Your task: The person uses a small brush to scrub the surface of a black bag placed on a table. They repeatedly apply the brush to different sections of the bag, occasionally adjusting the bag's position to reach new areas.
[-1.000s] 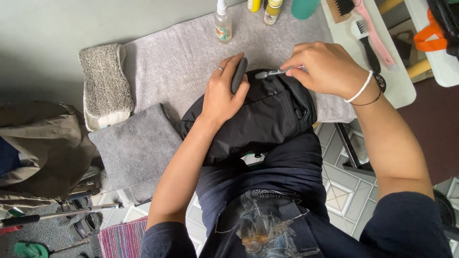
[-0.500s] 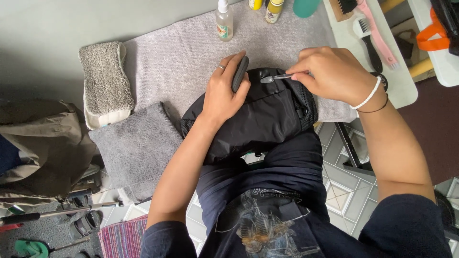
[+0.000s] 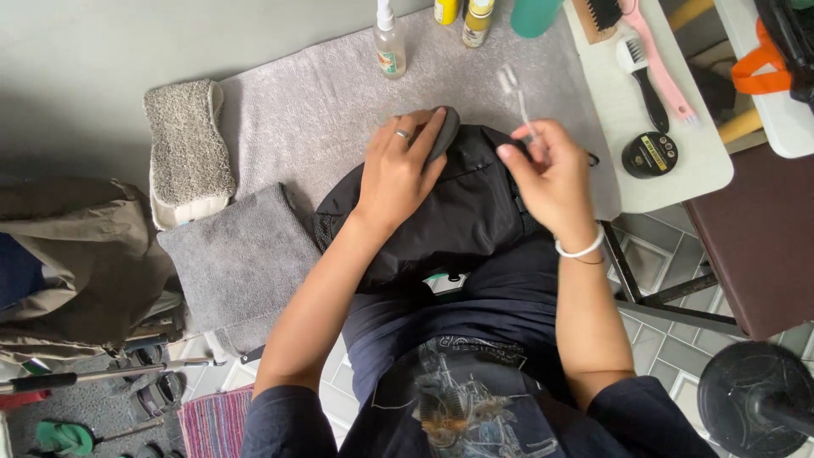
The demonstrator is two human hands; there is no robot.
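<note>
Your left hand (image 3: 405, 165) lies flat on top of the black bag (image 3: 449, 212), fingers spread and curled over a dark rounded part at the bag's far edge; it presses there rather than pinching anything. A ring shows on one finger. Your right hand (image 3: 551, 170) sits just off the bag's right side, fingers closed narrowly on a thin clear-handled brush (image 3: 517, 97), blurred, with its head pointing up and away from the bag. A white band sits on that wrist.

The bag rests on your lap and against the near edge of the grey towel (image 3: 339, 102), which spreads out beyond the bag. Beyond the bag, at the towel's far edge, stands a small spray bottle (image 3: 389, 42), with two yellow bottles (image 3: 462, 15) and a teal cup (image 3: 536, 13) to its right. Left of the bag lies a folded grey cloth (image 3: 233, 254), and past it a looped beige mitt (image 3: 188, 148). Right of the bag is a white tray table (image 3: 670, 174) holding a round black tin (image 3: 649, 154), a black-handled brush (image 3: 644, 80), a pink brush (image 3: 657, 55) and a wooden brush (image 3: 598, 15). Further left of the bag, a tan garment (image 3: 76, 254) is heaped on the floor.
</note>
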